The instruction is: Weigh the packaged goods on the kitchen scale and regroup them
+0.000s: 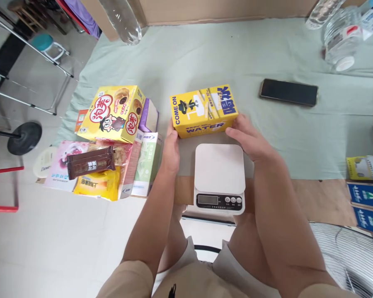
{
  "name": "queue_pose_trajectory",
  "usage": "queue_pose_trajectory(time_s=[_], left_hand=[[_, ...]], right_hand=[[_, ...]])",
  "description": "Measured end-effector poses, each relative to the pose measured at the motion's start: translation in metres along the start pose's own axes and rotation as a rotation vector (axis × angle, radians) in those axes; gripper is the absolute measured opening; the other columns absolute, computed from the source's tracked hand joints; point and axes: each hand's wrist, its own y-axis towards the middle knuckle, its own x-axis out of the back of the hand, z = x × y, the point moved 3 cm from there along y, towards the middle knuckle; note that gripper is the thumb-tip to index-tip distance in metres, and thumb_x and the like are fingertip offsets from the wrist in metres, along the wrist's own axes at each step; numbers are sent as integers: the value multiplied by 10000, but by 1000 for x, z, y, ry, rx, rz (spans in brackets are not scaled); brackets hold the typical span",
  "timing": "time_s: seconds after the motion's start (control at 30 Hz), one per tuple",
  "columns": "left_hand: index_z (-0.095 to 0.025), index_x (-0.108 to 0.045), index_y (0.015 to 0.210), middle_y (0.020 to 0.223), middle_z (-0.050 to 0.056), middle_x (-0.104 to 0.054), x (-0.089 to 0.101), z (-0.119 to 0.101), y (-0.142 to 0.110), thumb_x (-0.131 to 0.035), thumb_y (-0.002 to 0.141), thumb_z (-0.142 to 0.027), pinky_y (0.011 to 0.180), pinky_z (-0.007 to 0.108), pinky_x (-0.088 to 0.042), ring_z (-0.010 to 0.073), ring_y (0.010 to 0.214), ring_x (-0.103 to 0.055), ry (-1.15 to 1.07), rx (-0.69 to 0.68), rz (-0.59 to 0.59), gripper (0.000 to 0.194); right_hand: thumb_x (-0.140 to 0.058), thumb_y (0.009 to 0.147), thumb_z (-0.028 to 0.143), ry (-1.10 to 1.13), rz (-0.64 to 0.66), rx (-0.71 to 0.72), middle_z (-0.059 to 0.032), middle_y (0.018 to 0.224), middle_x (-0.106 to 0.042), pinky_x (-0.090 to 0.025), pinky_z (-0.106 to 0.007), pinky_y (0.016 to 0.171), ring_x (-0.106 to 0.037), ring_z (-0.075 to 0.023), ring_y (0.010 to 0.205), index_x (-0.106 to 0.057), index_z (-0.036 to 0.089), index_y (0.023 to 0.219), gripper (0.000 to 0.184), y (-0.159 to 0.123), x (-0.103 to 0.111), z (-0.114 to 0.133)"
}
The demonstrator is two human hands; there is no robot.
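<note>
A yellow box (202, 109) printed with "WATER" and "COME ON" is held between both my hands at the middle of the cloth-covered table. My left hand (170, 151) grips its left end, and my right hand (247, 136) closes on its right end with the thumb at the front corner. Just in front of the box, at the table's near edge, lies a white kitchen scale (219, 169) with a bare platform and a dark display. Whether the box touches the table or hangs slightly above it, I cannot tell.
To the left sit a yellow snack box (112, 114), a green-white carton (146, 165), a brown wrapped bar (91, 161) and a yellow packet (98, 184). A phone (289, 92) lies right of the box. Clear bottles (121, 20) and a plastic jug (343, 39) are at the back.
</note>
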Motion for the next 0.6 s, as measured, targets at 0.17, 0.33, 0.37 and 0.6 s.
queue_pose_trajectory(time_s=[0.17, 0.33, 0.37, 0.6], left_hand=[[-308, -726, 1294, 1513, 68, -668, -11, 0, 1, -569, 780, -930, 1384, 424, -275, 300, 1646, -371, 49, -91, 117, 822], [-390, -704, 1345, 1586, -27, -594, -17, -27, -15, -576, 823, -884, 1316, 441, -401, 332, 1643, -371, -1, -273, 169, 730], [-427, -697, 1348, 1600, -48, -573, -16, -32, -21, -557, 832, -886, 1300, 455, -427, 336, 1646, -364, -1, -293, 152, 705], [-453, -701, 1326, 1479, 11, -631, -8, -39, -71, -527, 832, -906, 1172, 547, -527, 397, 1486, -542, 86, -247, 39, 691]], right_hand=[[-765, 793, 676, 75, -2, 87, 10, 1565, -620, -405, -490, 1327, -495, -280, 1552, -656, 377, 1323, 618, -17, 1, 15], [-609, 828, 785, 30, -253, 206, 11, 1491, -660, -475, -485, 1251, -460, -298, 1583, -672, 409, 1208, 537, -40, 17, 31], [-574, 833, 799, 23, -300, 216, -5, 1452, -681, -491, -487, 1231, -477, -304, 1569, -677, 405, 1175, 532, -46, 19, 32], [-658, 802, 773, 89, -394, 219, -64, 1205, -733, -525, -533, 1177, -591, -330, 1420, -735, 389, 1023, 450, -100, 15, 11]])
